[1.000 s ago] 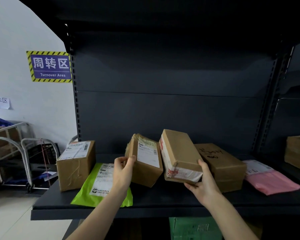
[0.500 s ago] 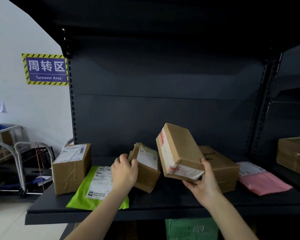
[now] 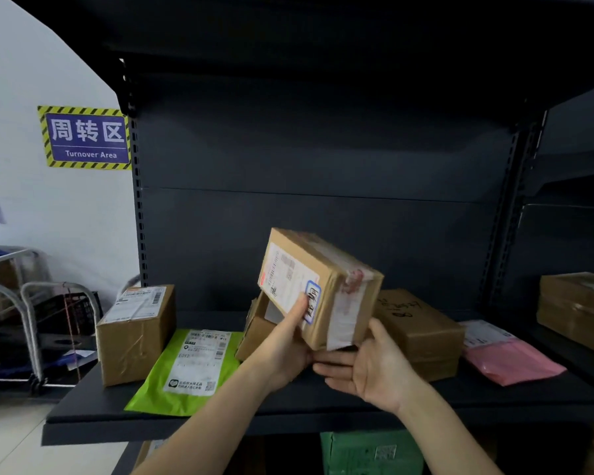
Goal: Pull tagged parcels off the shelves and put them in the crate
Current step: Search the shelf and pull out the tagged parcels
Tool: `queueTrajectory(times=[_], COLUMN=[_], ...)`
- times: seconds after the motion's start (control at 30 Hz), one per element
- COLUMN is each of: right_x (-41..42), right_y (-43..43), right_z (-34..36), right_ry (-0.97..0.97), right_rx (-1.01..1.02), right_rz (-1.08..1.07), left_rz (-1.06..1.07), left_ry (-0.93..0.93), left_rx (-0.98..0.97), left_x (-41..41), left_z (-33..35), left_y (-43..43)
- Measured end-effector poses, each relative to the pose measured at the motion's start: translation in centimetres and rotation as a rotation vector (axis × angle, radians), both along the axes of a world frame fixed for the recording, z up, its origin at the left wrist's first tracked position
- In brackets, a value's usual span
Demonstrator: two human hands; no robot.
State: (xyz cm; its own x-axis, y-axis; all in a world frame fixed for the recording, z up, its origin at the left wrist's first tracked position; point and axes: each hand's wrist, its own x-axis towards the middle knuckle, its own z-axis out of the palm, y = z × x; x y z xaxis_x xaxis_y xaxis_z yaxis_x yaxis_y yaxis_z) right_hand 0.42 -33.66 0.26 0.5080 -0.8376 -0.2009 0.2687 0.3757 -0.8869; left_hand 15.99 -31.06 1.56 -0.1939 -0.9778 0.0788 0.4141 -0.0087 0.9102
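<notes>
I hold a brown cardboard parcel [image 3: 326, 286] tilted in the air above the dark shelf [image 3: 288, 402]. Its white shipping label faces me, with a small blue-edged tag at the label's lower right. My left hand [image 3: 285, 351] grips the parcel from below, thumb pressed on the label. My right hand [image 3: 371, 368] is open, palm up, its straight fingers at the parcel's lower corner. No crate is in view.
On the shelf lie a small box [image 3: 254, 334] behind my left hand, a labelled box [image 3: 134, 334], a green mailer [image 3: 192, 368], a handwritten box [image 3: 419, 330] and a pink mailer [image 3: 508, 358]. Metal trolleys [image 3: 31, 320] stand at left. A green box [image 3: 367, 450] sits below.
My left hand left the small box and took hold of the parcel. The parcel rose and turned its label towards me. My right hand loosened its grip and opened beneath it.
</notes>
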Motion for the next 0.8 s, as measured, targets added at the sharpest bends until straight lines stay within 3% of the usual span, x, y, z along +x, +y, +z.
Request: queueTrajectory(times=[0.13,0.27,0.43,0.5,0.63,0.8], right_x=[0.9,1.6,0.2,-0.5,-0.7,-2.2], right_y=[-0.7,-0.6,-0.9,-0.7,0.1,-0.5], right_z=[0.1,0.1,0.7,1.3,1.8,0.8], right_ry=[0.113,0.21,0.101,0.058,0.296,0.15], right_rx=[-0.11,-0.123,-0.225,-0.303,-0.499,-0.418], right_rz=[-0.265,-0.298,-0.481,-0.403,-0.157,-0.228], left_rz=[-0.093,-0.005,0.17,0.217,0.232,0.131], left_ry=[0.168,0.28,0.09,-0.035,-0.246,-0.254], left_rx=[0.055,-0.003,-0.012,-0.043,-0.056,-0.019], left_x=[0.2,0.1,1.7,2.3,2.3,1.3], left_z=[-0.5,0.1,0.3,0.4,0.5,0.2], left_y=[-0.1,0.0,-0.2,-0.1,-0.4,-0.4])
